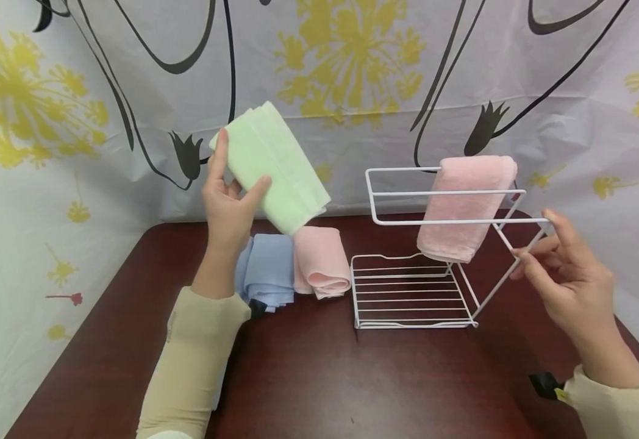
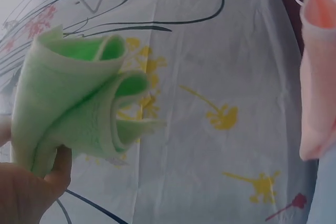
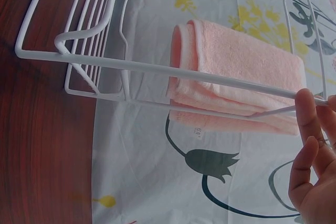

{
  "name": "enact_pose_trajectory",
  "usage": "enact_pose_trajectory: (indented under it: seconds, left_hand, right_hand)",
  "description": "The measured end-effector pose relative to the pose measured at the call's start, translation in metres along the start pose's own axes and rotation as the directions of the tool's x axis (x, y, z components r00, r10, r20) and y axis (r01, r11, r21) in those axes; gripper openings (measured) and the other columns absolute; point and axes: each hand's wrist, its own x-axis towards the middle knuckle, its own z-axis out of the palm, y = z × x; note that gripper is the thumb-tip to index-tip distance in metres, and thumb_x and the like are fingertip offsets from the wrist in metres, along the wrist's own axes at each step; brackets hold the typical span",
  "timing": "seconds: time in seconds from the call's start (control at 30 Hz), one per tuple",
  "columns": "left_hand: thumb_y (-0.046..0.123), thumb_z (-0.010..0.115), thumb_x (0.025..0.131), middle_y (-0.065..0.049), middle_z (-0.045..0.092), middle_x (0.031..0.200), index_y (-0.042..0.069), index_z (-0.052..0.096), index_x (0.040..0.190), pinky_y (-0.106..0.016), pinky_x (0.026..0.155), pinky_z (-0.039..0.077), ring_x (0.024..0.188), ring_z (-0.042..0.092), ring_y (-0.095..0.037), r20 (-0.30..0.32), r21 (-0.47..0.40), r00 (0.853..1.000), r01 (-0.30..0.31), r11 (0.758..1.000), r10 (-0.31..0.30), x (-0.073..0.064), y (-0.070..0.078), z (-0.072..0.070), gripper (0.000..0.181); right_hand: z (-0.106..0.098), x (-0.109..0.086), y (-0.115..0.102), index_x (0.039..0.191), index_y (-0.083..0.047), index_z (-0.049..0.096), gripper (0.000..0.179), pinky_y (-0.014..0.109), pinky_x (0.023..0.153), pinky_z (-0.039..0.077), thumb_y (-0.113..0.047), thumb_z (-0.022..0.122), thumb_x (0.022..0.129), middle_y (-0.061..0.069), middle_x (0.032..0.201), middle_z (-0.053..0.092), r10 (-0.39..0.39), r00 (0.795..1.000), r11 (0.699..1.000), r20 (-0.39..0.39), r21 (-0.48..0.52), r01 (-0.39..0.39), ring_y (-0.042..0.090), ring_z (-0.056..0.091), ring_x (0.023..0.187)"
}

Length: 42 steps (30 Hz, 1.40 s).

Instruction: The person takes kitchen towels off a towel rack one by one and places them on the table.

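In the head view my left hand (image 1: 230,204) pinches a folded light-green towel (image 1: 275,167) between thumb and fingers, raised above the table. The left wrist view shows the green towel's (image 2: 79,93) folded layers from the edge. On the right, my right hand (image 1: 577,274) grips the side bar of a white wire rack (image 1: 415,326) near its top corner. A folded pink towel (image 1: 467,183) hangs over the rear top bar of that rack. In the right wrist view the fingertips (image 3: 305,103) sit at the bar, with the pink towel (image 3: 247,56) beyond it.
A folded blue towel (image 1: 270,265) and a second folded pink towel (image 1: 321,259) lie side by side on the dark-red table (image 1: 319,372), left of the rack. Behind the table hangs a white flower-patterned cloth (image 1: 264,73).
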Motion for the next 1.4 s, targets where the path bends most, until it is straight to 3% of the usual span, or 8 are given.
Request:
enact_pose_trajectory:
  seconds: [0.13,0.3,0.53,0.8,0.93,1.2,1.4]
  left_hand:
    - [-0.017,0.065,0.084,0.005,0.023,0.162,0.018,0.028,0.157,-0.025,0.091,0.056,0.138,0.046,-0.03,0.06,0.052,0.997,0.038,0.998,-0.041,-0.007,0.003,-0.011,0.089]
    - [-0.017,0.066,0.082,0.001,0.03,0.158,0.018,0.026,0.157,-0.021,0.088,0.056,0.128,0.05,-0.021,0.097,0.148,0.99,0.086,0.985,-0.101,-0.019,0.004,-0.026,0.092]
    - [-0.012,0.069,0.083,-0.006,0.032,0.157,0.015,0.024,0.158,-0.016,0.082,0.056,0.102,0.055,-0.01,0.166,0.355,0.965,0.135,0.925,-0.204,-0.037,0.004,-0.044,0.091]
    - [-0.009,0.069,0.085,-0.013,0.034,0.155,0.015,0.027,0.158,-0.022,0.073,0.059,0.089,0.065,-0.007,0.295,0.393,0.922,0.121,0.912,-0.25,-0.055,0.005,-0.061,0.088]
    - [-0.01,0.069,0.085,-0.013,0.029,0.159,0.015,0.028,0.158,-0.027,0.067,0.061,0.081,0.069,-0.006,0.334,0.396,0.895,0.152,0.906,-0.296,-0.064,0.006,-0.07,0.088]
    - [0.004,0.073,0.087,-0.008,0.033,0.158,0.025,0.03,0.157,-0.033,0.065,0.061,0.085,0.073,-0.013,0.335,0.514,0.841,0.215,0.83,-0.425,-0.076,0.008,-0.079,0.085]
    - [0.007,0.074,0.088,-0.006,0.028,0.16,0.03,0.029,0.157,-0.037,0.063,0.061,0.083,0.074,-0.016,0.372,0.514,0.777,0.284,0.809,-0.509,-0.089,0.011,-0.086,0.085]
  right_hand:
    - [0.0,0.0,0.0,0.141,0.009,0.041,0.057,0.007,0.071,0.051,0.011,0.064,0.088,-0.003,0.087,0.068,-0.001,1.0,1.0,0.004,-0.009,0.001,0.0,0.068,0.069]
    - [0.0,0.0,0.001,0.141,0.008,0.041,0.057,0.007,0.071,0.051,0.011,0.064,0.089,-0.004,0.088,0.068,-0.006,1.0,1.0,0.013,-0.022,0.006,-0.001,0.067,0.069]
    - [-0.001,0.0,0.003,0.142,0.008,0.042,0.057,0.008,0.071,0.051,0.012,0.063,0.088,-0.001,0.088,0.068,-0.011,1.0,0.999,0.017,0.04,0.01,0.001,0.068,0.07]
    - [0.0,0.001,0.002,0.141,0.008,0.042,0.057,0.008,0.072,0.052,0.012,0.063,0.089,0.0,0.089,0.068,-0.021,1.0,0.997,0.014,0.074,0.02,0.002,0.068,0.071]
    - [0.0,0.001,0.004,0.141,0.008,0.042,0.057,0.008,0.071,0.052,0.013,0.063,0.088,0.001,0.088,0.068,-0.016,1.0,0.996,0.013,0.084,0.015,0.003,0.069,0.07]
    - [-0.002,0.0,0.004,0.141,0.009,0.042,0.058,0.009,0.072,0.052,0.014,0.063,0.087,0.001,0.088,0.068,0.0,1.0,0.995,0.002,0.097,0.0,0.003,0.069,0.07]
    - [-0.001,0.001,0.002,0.14,0.008,0.043,0.058,0.009,0.072,0.053,0.015,0.063,0.087,0.002,0.087,0.068,-0.004,1.0,0.993,0.0,0.116,0.004,0.004,0.07,0.07]
